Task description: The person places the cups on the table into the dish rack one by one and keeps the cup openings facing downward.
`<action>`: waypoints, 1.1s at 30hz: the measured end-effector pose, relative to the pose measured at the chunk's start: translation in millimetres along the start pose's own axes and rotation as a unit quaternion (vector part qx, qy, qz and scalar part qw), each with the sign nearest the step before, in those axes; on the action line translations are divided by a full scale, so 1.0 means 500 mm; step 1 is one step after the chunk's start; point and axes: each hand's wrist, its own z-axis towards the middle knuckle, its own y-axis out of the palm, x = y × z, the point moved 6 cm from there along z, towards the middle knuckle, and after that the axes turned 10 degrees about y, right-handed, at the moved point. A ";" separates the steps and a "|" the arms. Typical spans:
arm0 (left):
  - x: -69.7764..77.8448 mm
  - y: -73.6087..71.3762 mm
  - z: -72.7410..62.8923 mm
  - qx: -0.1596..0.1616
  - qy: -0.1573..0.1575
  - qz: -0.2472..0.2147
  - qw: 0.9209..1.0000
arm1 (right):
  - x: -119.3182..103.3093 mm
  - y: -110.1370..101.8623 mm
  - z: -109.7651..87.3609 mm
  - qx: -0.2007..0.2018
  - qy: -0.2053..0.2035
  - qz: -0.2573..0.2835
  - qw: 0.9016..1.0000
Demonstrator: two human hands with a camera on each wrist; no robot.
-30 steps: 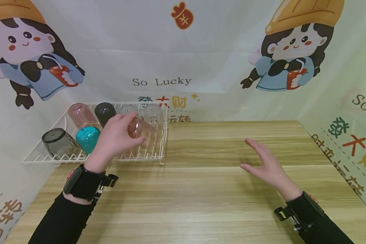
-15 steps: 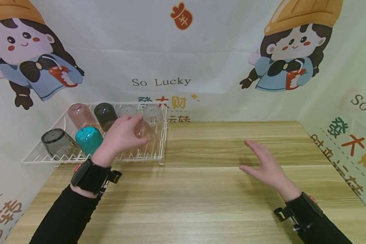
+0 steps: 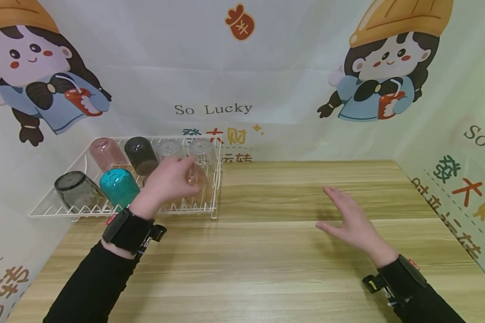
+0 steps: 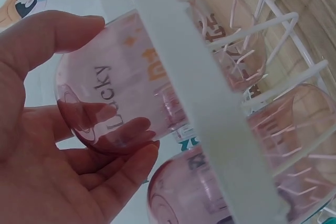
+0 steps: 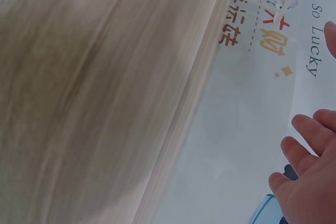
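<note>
My left hand (image 3: pixel 167 179) grips a clear pink glass (image 3: pixel 197 176) near its base, at the right front of a white wire drying rack (image 3: pixel 215 197). In the left wrist view, thumb and fingers curve round the glass's base, and its mouth end lies behind the rack's white bar (image 4: pixel 199 98). A second pink glass (image 4: pixel 181 187) sits beside it there; in the head view my hand mostly hides that one. Away to the right, my right hand (image 3: pixel 353 222) hovers above the wooden table with fingers extended, holding nothing.
Other upturned glasses stand in the rack: a grey one (image 3: pixel 78 190), a teal one (image 3: pixel 119 186), a dark one (image 3: pixel 140 154), a pink one (image 3: pixel 107 154) and two clear ones at the back right. A printed cloth (image 3: pixel 287 89) hangs behind the wooden table (image 3: pixel 266 260).
My left hand has shifted a little to the right, and the pink glass has moved right with it. The right hand stays almost where it was.
</note>
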 end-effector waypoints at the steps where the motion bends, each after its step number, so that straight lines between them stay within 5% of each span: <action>1: 0.001 0.001 0.001 -0.005 0.000 -0.002 1.000 | 0.000 0.000 0.000 0.002 -0.004 0.000 1.000; 10: -0.001 0.015 0.009 -0.028 0.000 -0.015 1.000 | -0.005 0.002 -0.004 0.018 -0.038 -0.004 0.999; 33: 0.006 0.034 0.024 -0.053 0.029 -0.013 0.998 | -0.002 0.007 -0.008 0.014 -0.024 -0.006 1.000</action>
